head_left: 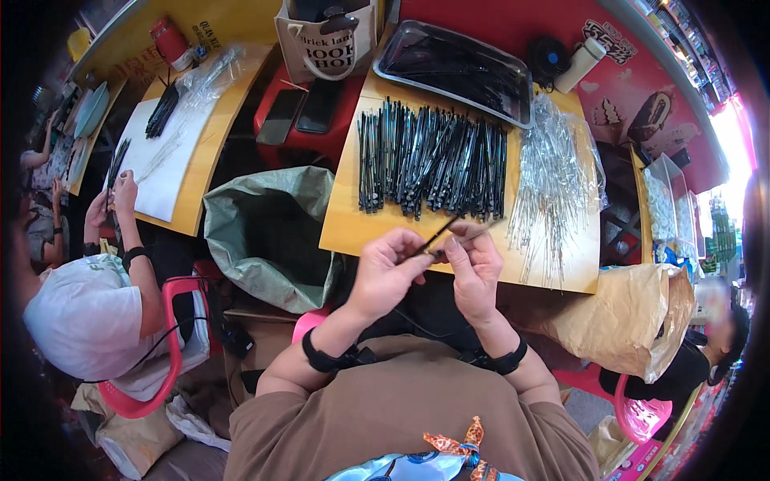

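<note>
In front of my chest, both hands are raised at the near edge of the wooden table (345, 228). My left hand (385, 268) pinches a thin black stick (438, 234), which slants up toward the pile. My right hand (475, 272) is closed by thumb and fingers at the stick's lower end; a thin, blurred strand (491, 230) pokes out past its fingertips. Just beyond my hands lies a broad row of glossy black sticks (433, 156). To the right of that row, a heap of thin silvery wires (549, 200) spills out of a clear plastic bag (573, 136).
A metal tray (525, 112) of black sticks sits at the back. Left of the table stands an open grey-green sack (233, 232); a brown paper bag (634, 313) is at the right. Two phones (318, 106) lie on a red stool. Another person (88, 313) works at the left table.
</note>
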`<state>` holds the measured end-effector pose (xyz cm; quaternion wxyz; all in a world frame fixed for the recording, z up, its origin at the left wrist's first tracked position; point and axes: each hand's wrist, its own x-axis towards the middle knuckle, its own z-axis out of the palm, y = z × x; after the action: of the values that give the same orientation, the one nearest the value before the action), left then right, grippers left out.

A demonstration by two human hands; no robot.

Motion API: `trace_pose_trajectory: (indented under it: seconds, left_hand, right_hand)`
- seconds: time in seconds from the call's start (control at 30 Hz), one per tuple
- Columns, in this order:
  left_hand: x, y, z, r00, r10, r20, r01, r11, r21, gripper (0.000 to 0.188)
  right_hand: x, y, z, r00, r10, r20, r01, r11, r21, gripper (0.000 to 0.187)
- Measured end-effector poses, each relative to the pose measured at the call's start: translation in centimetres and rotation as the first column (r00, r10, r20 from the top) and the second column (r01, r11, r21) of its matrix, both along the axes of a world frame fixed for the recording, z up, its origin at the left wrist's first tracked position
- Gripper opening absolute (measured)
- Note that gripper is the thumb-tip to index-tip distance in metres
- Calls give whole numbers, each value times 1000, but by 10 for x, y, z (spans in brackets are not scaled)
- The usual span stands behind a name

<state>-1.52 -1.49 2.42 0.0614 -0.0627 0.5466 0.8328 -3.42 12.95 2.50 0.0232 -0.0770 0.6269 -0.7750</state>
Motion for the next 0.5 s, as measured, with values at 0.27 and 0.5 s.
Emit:
trace_pose_trajectory:
  seconds: [0.27,0.5]
  left_hand:
    - [-70,-65,-25,952,171,-252,-256,897,-360,38]
    - [-78,-67,-18,870,142,-472,-477,487,-732,40]
  right_hand:
    - [-12,2,6,999,47,22,-49,988,147,26]
    - [-35,33,5,980,-148,-136,197,843,501,27]
